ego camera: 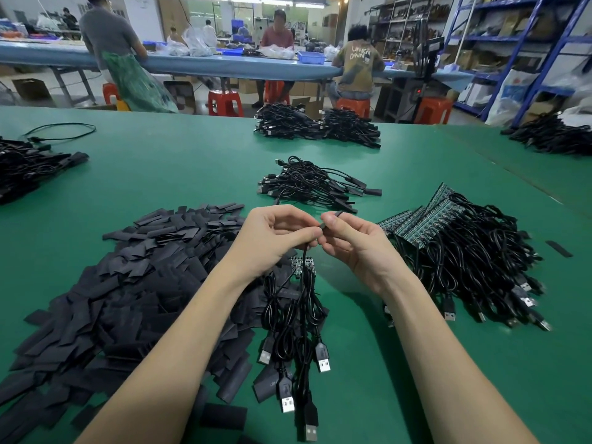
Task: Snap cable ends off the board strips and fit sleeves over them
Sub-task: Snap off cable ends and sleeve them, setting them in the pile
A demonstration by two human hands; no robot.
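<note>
Matt black sleeves left of the grip; glossy black cables right; smooth matt green surface.

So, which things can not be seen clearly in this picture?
- Head view: the cable end between the hands, left and right, is covered by fingertips; whether a sleeve is fully on it cannot be told.
- The small board strip under the left hand is partly hidden by it.
- The sleeve pile is cut off by the left and bottom edges.
- Print on one sleeve is too small to read.
</note>
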